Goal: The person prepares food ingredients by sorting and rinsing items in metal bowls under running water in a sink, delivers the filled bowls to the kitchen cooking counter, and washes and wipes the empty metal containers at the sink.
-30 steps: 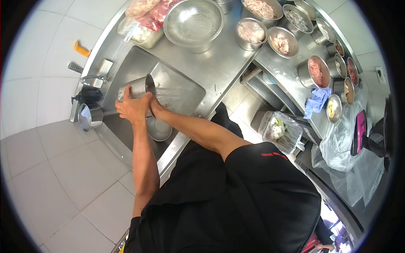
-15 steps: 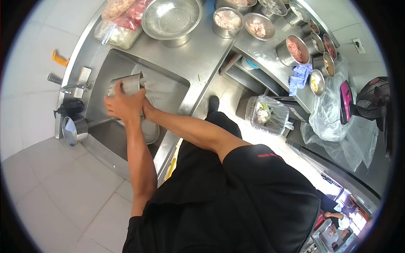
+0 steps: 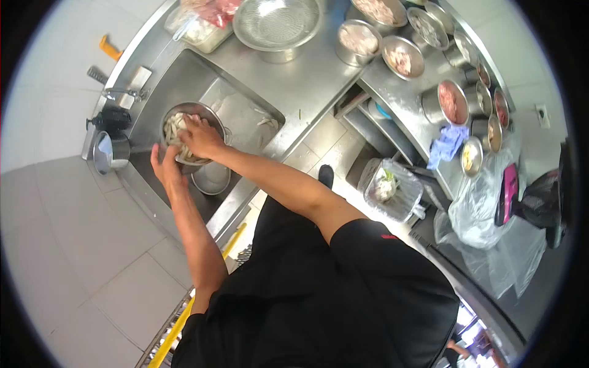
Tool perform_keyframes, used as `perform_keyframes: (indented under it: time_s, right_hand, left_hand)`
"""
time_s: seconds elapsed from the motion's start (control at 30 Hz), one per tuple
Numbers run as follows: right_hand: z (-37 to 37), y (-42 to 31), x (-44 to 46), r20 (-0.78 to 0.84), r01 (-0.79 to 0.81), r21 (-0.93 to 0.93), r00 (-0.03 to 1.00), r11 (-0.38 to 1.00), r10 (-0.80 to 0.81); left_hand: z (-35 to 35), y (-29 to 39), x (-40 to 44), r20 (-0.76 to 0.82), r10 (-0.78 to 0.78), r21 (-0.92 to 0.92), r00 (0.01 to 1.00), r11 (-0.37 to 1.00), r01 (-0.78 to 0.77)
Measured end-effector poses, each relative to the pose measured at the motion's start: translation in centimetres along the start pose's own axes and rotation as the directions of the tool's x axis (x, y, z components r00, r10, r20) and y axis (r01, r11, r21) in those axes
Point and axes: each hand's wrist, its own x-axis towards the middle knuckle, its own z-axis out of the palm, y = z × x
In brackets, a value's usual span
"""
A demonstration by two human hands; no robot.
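The sink (image 3: 242, 116) is the landmark here, and the metal bowl (image 3: 214, 118) with many pale pieces (image 3: 174, 130) is inside it, in its left part. The right hand (image 3: 204, 140) reaches into this bowl from the right side; its fingers are bent a little and touch the pale pieces, but I cannot tell if they grip some of them. The left hand (image 3: 169, 167) is at the near left edge of the bowl, with the fingers open and apart; whether they touch the rim is not clear. In the sink, just nearer to the person, a second metal bowl (image 3: 211, 179) sits, and some loose pale bits (image 3: 265, 119) lie in the right part of the sink. Beyond the sink, on the metal table (image 3: 307, 80), stands a colander (image 3: 278, 24). Left of the sink are the faucet (image 3: 126, 93) and a metal pot (image 3: 111, 152).
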Motion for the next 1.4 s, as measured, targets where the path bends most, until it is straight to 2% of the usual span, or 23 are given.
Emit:
perform_keyframes:
  time_s: [0.03, 0.07, 0.13, 0.2, 0.23, 0.27, 0.3, 0.33, 0.4, 0.47, 0.53, 0.63, 0.67, 0.7, 0.77, 0.9, 0.97, 1.1, 1.17, 1.23, 1.3, 1.37, 1.4]
  right_hand:
    - [-0.2, -0.8, -0.1, 0.104, -0.015, -0.185, 0.994, 0.983, 0.035]
    - [0.3, -0.5, 0.6, 0.134, -0.006, -0.2, 0.99, 0.98, 0.034]
    - [1.6, 1.3, 2.7, 0.101, 0.314, -0.08, 0.947, 0.946, -0.306]
    - [-0.4, 1.7, 4.9, 0.065, 0.296, -0.04, 0.954, 0.954, -0.294]
    - [-1.1, 2.6, 6.5, -0.207, 0.231, -0.027, 0.951, 0.973, -0.231]
    - [-1.2, 6.6, 8.9, -0.331, 0.084, -0.02, 0.94, 0.996, -0.086]
    - [-2.0, 10.6, 10.8, -0.291, -0.243, -0.144, 0.937, 0.959, 0.194]
    - [-1.2, 20.6, 13.5, -0.208, -0.39, -0.389, 0.92, 0.834, 0.333]
    - [-0.4, 30.8, 12.0, -0.124, -0.69, -0.378, 0.698, 0.617, 0.705]
    - [1.1, 32.9, 8.9, -0.086, -0.581, -0.692, 0.656, 0.429, 0.75]
    - [2.3, 30.7, 7.3, -0.232, -0.797, -0.515, 0.484, 0.316, 0.844]
    - [5.3, 33.0, 5.9, -0.255, -0.729, -0.589, 0.576, 0.348, 0.777]
    - [6.6, 33.3, 4.6, -0.321, -0.622, -0.608, 0.761, 0.492, 0.564]
    - [6.9, 33.8, 4.6, -0.325, -0.626, -0.61, 0.757, 0.486, 0.567]
    - [7.2, 34.0, 4.5, -0.185, -0.529, -0.565, 0.829, 0.633, 0.528]
    - [9.2, 37.8, 5.0, -0.166, -0.392, -0.658, 0.908, 0.643, 0.384]
    - [9.6, 37.9, 5.4, -0.032, -0.356, -0.69, 0.885, 0.63, 0.465]
    - [7.7, 36.8, 7.7, 0.002, -0.324, -0.772, 0.859, 0.547, 0.512]
    - [6.0, 37.2, 9.9, 0.146, -0.41, -0.618, 0.779, 0.671, 0.61]
    - [4.5, 32.8, 12.0, 0.156, -0.307, -0.681, 0.827, 0.665, 0.541]
    - [2.8, 28.5, 13.5, 0.325, -0.553, -0.402, 0.659, 0.73, 0.678]
    - [2.4, 25.1, 13.5, 0.432, -0.58, -0.293, 0.629, 0.76, 0.647]
    - [2.3, 22.2, 12.9, 0.623, -0.584, -0.207, 0.54, 0.785, 0.566]
  left_hand:
    - [-1.4, -1.9, 0.4, 0.079, -0.219, -0.323, 0.973, 0.917, 0.233]
    - [-2.4, -3.5, 0.3, 0.057, -0.234, -0.342, 0.971, 0.909, 0.239]
    - [-4.5, -7.2, -0.8, 0.288, -0.379, -0.58, 0.88, 0.662, 0.475]
    - [-6.1, -10.8, -1.4, 0.259, -0.383, -0.639, 0.887, 0.621, 0.455]
    - [-6.9, -12.5, -1.4, 0.253, -0.351, -0.667, 0.901, 0.611, 0.426]
    - [-7.6, -14.1, -1.1, 0.236, -0.312, -0.743, 0.92, 0.553, 0.378]
    - [-8.5, -15.1, -1.0, 0.219, -0.337, -0.755, 0.915, 0.536, 0.378]
    - [-9.3, -15.9, -0.8, 0.156, -0.337, -0.765, 0.929, 0.553, 0.329]
    - [-11.4, -18.2, 0.0, 0.051, -0.347, -0.747, 0.936, 0.609, 0.267]
    - [-12.2, -17.6, -0.3, 0.03, -0.38, -0.727, 0.924, 0.626, 0.281]
    - [-13.8, -18.1, -0.3, 0.006, -0.416, -0.726, 0.909, 0.624, 0.29]
    - [-15.5, -18.6, -0.8, 0.022, -0.416, -0.727, 0.909, 0.617, 0.3]
    - [-15.8, -18.3, -1.1, -0.007, -0.458, -0.704, 0.889, 0.633, 0.321]
    - [-15.9, -18.4, -0.8, -0.037, -0.492, -0.687, 0.87, 0.645, 0.335]
    - [-15.8, -18.5, -0.6, -0.015, -0.542, -0.72, 0.84, 0.589, 0.367]
    - [-14.4, -18.7, 0.8, 0.102, -0.554, -0.707, 0.826, 0.544, 0.452]
    - [-13.6, -19.6, 1.2, 0.125, -0.572, -0.652, 0.81, 0.568, 0.502]
    - [-11.2, -20.2, 3.5, 0.115, -0.456, -0.507, 0.882, 0.737, 0.447]
    - [-10.7, -20.7, 4.4, 0.099, -0.46, -0.453, 0.882, 0.769, 0.452]
    - [-10.1, -20.8, 5.0, 0.08, -0.455, -0.4, 0.887, 0.8, 0.447]
    - [-9.7, -20.6, 5.5, 0.091, -0.579, -0.355, 0.81, 0.741, 0.57]
    - [-9.5, -22.1, 5.7, 0.056, -0.6, -0.294, 0.798, 0.754, 0.587]
    - [-9.3, -22.5, 5.9, 0.054, -0.615, -0.261, 0.787, 0.752, 0.605]
